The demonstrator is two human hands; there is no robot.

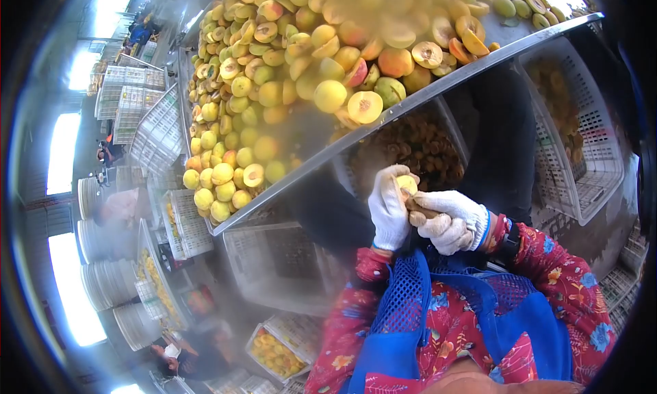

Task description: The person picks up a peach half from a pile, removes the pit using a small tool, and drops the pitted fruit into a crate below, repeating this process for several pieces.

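My left hand (389,208), in a white knitted glove, is closed around a pale yellow peach half (406,184). My right hand (451,220), gloved the same way, has its fingers curled and pressed together against the side of that fruit. Whatever its fingertips grip is hidden; the glove tips look brown and stained. Just beyond my hands, the metal table (410,105) bears a large heap of yellow peaches (330,96), many cut in half, some with the stone showing.
Beneath the table's edge, a crate holds brown pieces (417,147). A white plastic crate (588,141) stands to the right, another (274,264) to the left. Farther left are stacked crates (157,130), white tubs (109,284), a crate of yellow fruit (277,353) and other people (198,349).
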